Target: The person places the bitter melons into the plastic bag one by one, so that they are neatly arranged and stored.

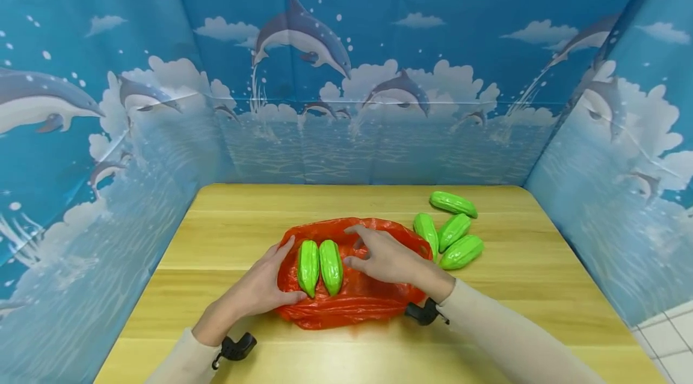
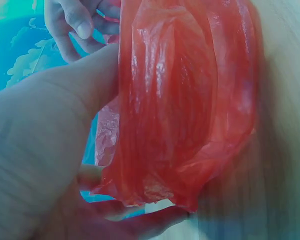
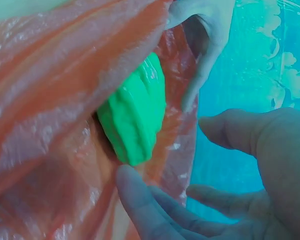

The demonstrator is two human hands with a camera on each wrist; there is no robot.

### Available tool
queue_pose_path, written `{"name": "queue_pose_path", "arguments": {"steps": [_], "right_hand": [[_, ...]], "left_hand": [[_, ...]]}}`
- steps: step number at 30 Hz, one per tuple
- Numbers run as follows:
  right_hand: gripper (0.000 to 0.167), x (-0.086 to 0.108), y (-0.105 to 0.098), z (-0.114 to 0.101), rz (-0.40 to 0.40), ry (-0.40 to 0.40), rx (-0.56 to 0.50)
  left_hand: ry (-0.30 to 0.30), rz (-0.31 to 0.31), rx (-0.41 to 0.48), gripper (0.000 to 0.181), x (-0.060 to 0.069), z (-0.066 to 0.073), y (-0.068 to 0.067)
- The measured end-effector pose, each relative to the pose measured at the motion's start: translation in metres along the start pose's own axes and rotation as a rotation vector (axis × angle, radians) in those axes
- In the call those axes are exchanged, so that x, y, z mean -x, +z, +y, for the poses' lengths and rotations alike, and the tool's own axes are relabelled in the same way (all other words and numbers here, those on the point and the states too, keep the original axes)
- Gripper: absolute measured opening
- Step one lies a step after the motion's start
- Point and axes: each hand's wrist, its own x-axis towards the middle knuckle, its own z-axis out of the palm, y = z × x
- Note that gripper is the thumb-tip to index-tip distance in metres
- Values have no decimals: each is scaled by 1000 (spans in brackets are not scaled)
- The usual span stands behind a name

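A red plastic bag [image 1: 352, 310] lies on the table with its mouth spread open. Inside its left half, two bright green, ribbed, gourd-like pieces [image 1: 331, 268] rest side by side. My left hand [image 1: 262, 288] holds the bag's left end, the thumb over the near rim and inside, the fingers outside along the end. Over the right half of the mouth is my right hand [image 1: 391, 256], fingers spread and slightly bent, with nothing between them. In the right wrist view, one green piece [image 3: 137, 112] shows past the bag's wall, apart from the thumb.
To the right of the bag, several more green ribbed pieces [image 1: 461, 251] lie loose, the left one against the bag's edge. The wooden table [image 1: 227, 209] is walled by dolphin-print curtains [image 1: 346, 149] at the back and sides.
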Motion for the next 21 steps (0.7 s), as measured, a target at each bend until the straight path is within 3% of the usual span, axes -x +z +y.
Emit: {"name": "queue_pose_path", "arguments": {"steps": [11, 21], "right_hand": [[58, 11, -29, 14, 119, -43, 9], [50, 17, -63, 51, 240, -85, 7]], "left_hand": [[-7, -13, 23, 119, 2, 1, 0], [-17, -6, 16, 122, 1, -1, -2]]}}
